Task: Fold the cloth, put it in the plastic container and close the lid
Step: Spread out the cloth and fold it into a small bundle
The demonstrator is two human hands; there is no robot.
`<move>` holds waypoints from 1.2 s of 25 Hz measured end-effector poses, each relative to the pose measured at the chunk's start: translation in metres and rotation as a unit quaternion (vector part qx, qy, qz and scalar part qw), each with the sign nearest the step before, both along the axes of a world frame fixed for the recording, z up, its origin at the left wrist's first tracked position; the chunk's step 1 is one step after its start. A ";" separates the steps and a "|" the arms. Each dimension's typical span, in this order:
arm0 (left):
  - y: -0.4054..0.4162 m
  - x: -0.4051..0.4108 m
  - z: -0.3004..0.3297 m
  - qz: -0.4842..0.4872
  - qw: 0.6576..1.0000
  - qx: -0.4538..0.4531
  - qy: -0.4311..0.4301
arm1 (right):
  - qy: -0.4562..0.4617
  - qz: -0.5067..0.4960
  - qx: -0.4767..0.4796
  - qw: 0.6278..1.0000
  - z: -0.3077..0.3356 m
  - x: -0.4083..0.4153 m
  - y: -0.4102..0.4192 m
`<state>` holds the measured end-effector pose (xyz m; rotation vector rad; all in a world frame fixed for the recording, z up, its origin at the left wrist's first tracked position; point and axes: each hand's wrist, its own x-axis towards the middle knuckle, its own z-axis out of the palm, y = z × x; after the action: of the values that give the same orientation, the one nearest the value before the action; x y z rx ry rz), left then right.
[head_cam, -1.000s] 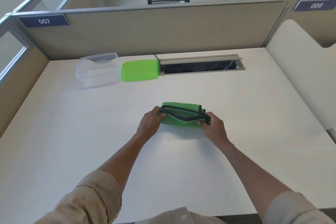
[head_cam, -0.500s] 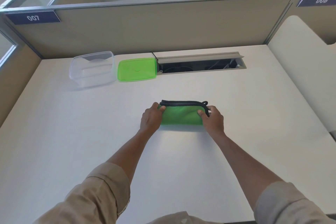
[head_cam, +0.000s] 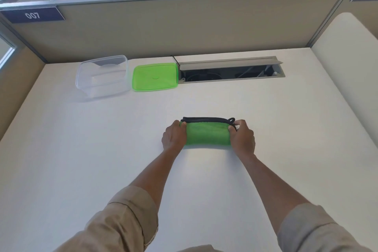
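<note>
Hands at either end of folded green cloth with black edging [head_cam: 207, 134], flat mid-desk: left hand [head_cam: 173, 136] curled over its left end, right hand [head_cam: 242, 137] pinching the right corner. Clear rectangular plastic container [head_cam: 102, 76] open at back left, green plastic lid [head_cam: 155, 76] just beside, on white desk [head_cam: 81, 159].

Folded green cloth [head_cam: 207, 134] mid-table, clear container [head_cam: 102, 76] open, green lid [head_cam: 154, 76] beside it
</note>
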<state>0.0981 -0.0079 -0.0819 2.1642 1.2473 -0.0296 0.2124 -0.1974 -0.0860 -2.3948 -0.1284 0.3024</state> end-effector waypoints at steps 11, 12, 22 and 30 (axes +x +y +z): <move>-0.007 0.016 0.004 0.083 0.995 -0.045 0.026 | 0.057 -0.032 -0.067 0.996 0.010 -0.001 0.009; -0.005 0.016 0.004 0.087 0.994 -0.061 0.018 | 0.070 -0.030 -0.060 0.995 0.011 0.000 0.009; 0.002 -0.005 0.009 0.046 0.989 -0.133 -0.036 | 0.164 -0.013 0.044 0.985 0.019 0.010 -0.005; 0.008 -0.029 0.013 0.061 0.969 -0.208 -0.116 | 0.325 -0.021 0.160 0.932 0.031 0.001 -0.003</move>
<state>0.0692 -0.0001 -0.0688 1.6769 1.1210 0.0132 0.2132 -0.2004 -0.0555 -1.8637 0.1699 0.9563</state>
